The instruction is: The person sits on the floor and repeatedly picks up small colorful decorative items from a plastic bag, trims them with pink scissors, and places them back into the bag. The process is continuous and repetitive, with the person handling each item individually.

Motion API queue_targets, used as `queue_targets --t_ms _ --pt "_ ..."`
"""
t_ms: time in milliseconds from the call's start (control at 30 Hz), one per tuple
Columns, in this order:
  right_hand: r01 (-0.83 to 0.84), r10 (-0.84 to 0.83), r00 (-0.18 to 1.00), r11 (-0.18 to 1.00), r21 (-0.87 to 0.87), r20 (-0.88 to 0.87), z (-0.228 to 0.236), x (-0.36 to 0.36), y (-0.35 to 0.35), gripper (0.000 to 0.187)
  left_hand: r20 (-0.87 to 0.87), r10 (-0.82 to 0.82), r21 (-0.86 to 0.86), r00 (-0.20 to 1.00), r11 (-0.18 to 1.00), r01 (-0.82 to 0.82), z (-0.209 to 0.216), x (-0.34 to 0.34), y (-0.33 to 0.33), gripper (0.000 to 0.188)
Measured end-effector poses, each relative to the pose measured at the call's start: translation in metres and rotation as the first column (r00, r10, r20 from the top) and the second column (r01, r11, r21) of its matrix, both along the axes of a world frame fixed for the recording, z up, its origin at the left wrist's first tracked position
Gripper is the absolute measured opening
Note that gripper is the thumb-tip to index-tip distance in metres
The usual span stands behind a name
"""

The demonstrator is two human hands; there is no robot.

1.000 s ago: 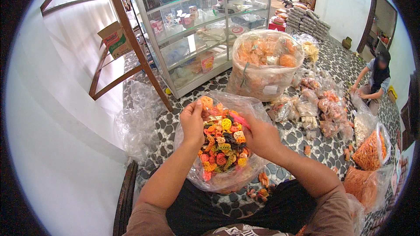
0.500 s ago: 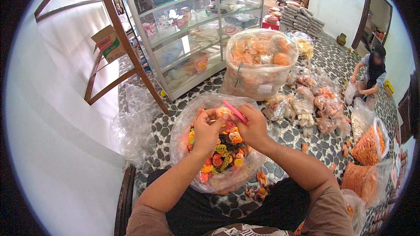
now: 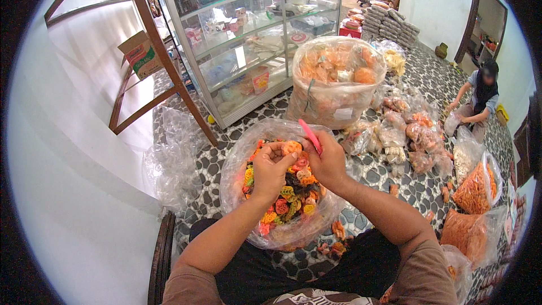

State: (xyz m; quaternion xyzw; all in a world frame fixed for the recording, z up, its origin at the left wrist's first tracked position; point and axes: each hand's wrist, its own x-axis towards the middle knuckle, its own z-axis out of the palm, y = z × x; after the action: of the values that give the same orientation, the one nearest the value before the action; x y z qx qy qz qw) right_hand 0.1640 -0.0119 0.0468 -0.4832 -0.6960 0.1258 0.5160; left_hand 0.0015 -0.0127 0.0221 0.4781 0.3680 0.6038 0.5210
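Observation:
An orange, round cracker-like piece point(image 3: 292, 148) is pinched between the thumb and fingers of my left hand point(image 3: 270, 169). Close beside it, my right hand point(image 3: 328, 162) is closed around a slim pink tool point(image 3: 311, 137), whose upper end sticks out above the fingers; its working end is hidden. Both hands are over a wide, open clear plastic bag point(image 3: 237, 231) standing between my legs. Many curled and ring-shaped crackers point(image 3: 291, 206) in orange, yellow, green, red and black lie in it. Whether the tool touches the piece I cannot tell.
A large filled plastic sack point(image 3: 333, 101) stands ahead, before a glass cabinet point(image 3: 248, 51). Small bags point(image 3: 415, 138) lie to the right, near bags of orange snacks point(image 3: 475, 192). A wooden frame point(image 3: 172, 73) stands left. Another person point(image 3: 483, 93) handles a bag at far right.
The pink tool has turned more upright as my right hand shifted slightly. My left hand has moved a little right and down with the orange piece, which now faces me more fully.

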Motion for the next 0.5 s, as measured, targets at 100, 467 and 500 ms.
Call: queue_targets --t_ms 100,467,500 --pt "-0.032 0.009 0.978 0.993 0.111 0.206 0.001 0.005 0.000 0.017 -0.031 -0.017 0.012 0.999 1.000 0.017 -0.001 -0.002 0.001 0.021" --pt "0.090 -0.104 0.976 0.993 0.079 0.191 -0.001 0.003 0.002 0.009 -0.262 0.056 0.037 0.964 0.998 -0.048 0.013 0.002 -0.005 0.029" --pt "0.115 -0.124 0.979 0.992 0.059 0.164 -0.001 0.003 0.003 0.010 -0.233 0.063 0.051 0.970 0.997 -0.052 0.012 0.003 -0.005 0.028"
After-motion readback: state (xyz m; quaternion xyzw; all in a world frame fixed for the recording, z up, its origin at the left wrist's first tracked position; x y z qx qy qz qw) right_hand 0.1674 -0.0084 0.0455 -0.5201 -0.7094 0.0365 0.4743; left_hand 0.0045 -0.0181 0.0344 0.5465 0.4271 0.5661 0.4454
